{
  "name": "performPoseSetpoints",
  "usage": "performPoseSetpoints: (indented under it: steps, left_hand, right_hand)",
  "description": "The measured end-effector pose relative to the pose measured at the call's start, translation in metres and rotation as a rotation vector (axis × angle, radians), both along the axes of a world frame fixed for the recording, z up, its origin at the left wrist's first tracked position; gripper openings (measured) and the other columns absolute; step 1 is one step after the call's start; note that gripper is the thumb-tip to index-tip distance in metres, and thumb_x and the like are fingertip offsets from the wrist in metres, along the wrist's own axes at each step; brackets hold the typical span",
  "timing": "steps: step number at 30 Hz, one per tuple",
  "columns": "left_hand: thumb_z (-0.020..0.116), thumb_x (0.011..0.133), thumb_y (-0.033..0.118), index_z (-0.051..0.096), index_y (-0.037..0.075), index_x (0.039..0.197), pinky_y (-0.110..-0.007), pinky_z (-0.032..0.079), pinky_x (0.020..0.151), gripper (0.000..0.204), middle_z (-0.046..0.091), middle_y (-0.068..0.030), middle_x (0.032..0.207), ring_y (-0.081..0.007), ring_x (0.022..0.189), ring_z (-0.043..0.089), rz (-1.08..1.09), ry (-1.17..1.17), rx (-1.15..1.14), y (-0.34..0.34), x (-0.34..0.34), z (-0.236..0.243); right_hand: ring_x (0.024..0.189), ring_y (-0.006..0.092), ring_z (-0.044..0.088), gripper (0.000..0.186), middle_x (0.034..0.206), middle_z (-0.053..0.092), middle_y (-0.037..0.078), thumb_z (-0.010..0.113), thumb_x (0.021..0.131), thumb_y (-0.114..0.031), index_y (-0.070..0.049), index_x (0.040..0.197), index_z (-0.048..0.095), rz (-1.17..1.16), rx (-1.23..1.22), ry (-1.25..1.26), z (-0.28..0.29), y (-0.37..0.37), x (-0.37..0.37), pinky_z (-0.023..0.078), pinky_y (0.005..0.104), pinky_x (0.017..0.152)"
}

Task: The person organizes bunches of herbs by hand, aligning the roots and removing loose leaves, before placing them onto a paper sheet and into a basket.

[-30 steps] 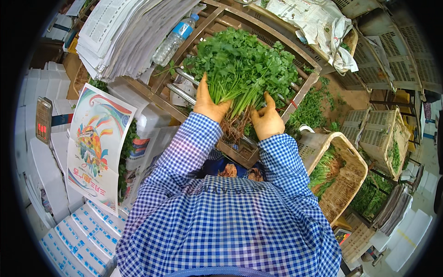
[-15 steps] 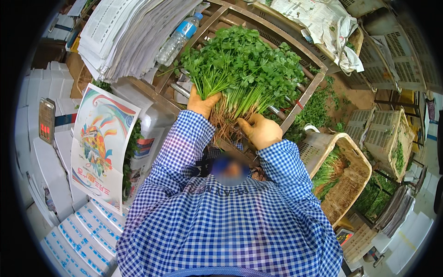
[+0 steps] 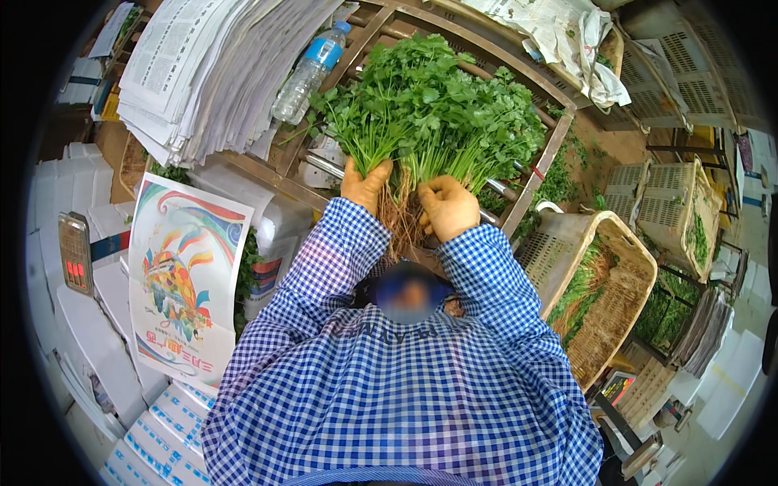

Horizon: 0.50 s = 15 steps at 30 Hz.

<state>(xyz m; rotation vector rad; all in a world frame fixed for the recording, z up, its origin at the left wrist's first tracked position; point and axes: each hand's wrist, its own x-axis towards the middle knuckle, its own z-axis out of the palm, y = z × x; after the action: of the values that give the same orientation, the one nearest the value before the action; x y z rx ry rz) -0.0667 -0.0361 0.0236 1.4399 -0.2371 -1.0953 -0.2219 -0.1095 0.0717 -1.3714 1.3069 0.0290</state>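
A big leafy green bunch of herbs (image 3: 429, 97), apparently coriander, lies across a brown metal frame with steel rollers (image 3: 543, 170), stems and brown roots (image 3: 403, 223) toward me. My left hand (image 3: 365, 186) is closed round the stem bases on the bunch's left. My right hand (image 3: 446, 206), its fingers curled, pinches into the stems and roots just right of centre; its fingertips are partly hidden. A plastic bottle (image 3: 312, 73) lies left of the leaves.
Newspaper stacks (image 3: 186, 65) at upper left; a colourful printed sheet (image 3: 182, 275) below them. At right, a crate (image 3: 616, 324) holds rooted greens, with another crate (image 3: 664, 219) behind. Paper-lined crates (image 3: 559, 40) stand at upper right. Foam boxes (image 3: 97, 340) fill the left side.
My right hand has moved left into the middle of the roots, its fingers more curled. My left hand has shifted slightly downward on the bunch, and the roots hang more visibly between both hands.
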Motion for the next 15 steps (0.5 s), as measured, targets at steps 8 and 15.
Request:
performPoseSetpoints:
  steps: [8,15]
  left_hand:
    - [0.067,0.093,0.036,0.040,-0.002,0.142,-0.039,0.041,0.110,0.067,0.056,-0.0164,0.135,-0.0284,0.121,0.054,-0.049,0.068,0.025,0.005,0.012,-0.020]
    - [0.049,0.092,0.064,0.030,0.008,0.151,-0.048,0.050,0.100,0.083,0.045,-0.0206,0.145,-0.0307,0.123,0.055,-0.037,0.417,0.168,0.009,0.024,-0.018]
  right_hand:
    - [0.042,0.0109,0.054,0.019,0.057,0.059,0.003,0.064,0.092,-0.018,0.001,0.091,0.064,-0.156,0.113,-0.068,0.056,0.005,-0.036,0.045,0.0275,0.040]
    - [0.052,0.0088,0.057,0.010,0.072,0.065,0.003,0.065,0.088,-0.011,-0.002,0.091,0.066,-0.210,-0.046,-0.353,0.121,-0.008,-0.133,0.051,0.0258,0.052]
